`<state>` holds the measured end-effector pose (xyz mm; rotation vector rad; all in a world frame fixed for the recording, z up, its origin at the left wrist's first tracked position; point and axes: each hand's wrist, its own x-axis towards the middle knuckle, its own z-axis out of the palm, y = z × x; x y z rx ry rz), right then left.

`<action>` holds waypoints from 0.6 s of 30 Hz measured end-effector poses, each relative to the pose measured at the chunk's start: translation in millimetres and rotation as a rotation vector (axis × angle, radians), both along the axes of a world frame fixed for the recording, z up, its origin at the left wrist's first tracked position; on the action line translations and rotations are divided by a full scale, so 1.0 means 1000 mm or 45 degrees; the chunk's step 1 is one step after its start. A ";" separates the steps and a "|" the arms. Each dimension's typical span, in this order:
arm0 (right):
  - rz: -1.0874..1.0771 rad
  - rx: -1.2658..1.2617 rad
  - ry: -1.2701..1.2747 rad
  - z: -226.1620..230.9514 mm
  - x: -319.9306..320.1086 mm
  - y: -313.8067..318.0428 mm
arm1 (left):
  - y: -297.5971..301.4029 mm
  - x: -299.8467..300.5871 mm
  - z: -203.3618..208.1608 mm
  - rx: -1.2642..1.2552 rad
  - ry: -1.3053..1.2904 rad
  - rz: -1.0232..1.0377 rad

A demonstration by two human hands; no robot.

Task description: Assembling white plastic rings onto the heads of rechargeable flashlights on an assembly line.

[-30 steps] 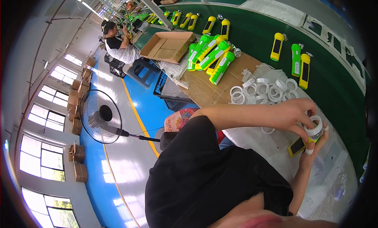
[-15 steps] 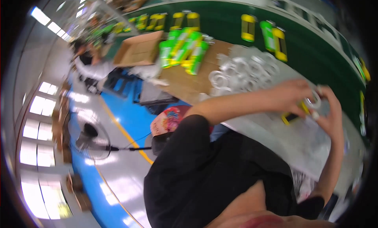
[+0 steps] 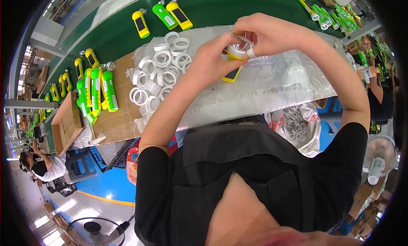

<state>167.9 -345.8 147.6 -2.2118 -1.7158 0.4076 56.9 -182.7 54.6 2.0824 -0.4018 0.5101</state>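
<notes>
Both hands meet over a yellow flashlight with a dark panel, its wide clear head pointing up. A pale ring sits around that head. My left hand grips it from the left, thumb and fingers closed on the rim. From the far right side my right hand curls its fingers and thumb around the same head; a white band circles one of its fingers. Left of my hands lies a heap of loose white rings. Some clear round lenses lie beside the flashlight on the right.
Green and yellow flashlights are piled on cardboard at the left, near an open carton. Several others stand along the green belt. A sack of rings hangs below the plastic-covered table. A floor fan stands lower left.
The view has swung, so the table now lies straight in front. My hands have closed in around the flashlight's head; earlier they were farther apart, with a ring between them.
</notes>
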 end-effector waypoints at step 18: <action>-0.720 -0.313 -0.383 -0.014 -0.004 0.017 | -0.007 0.014 -0.011 0.148 -0.155 0.260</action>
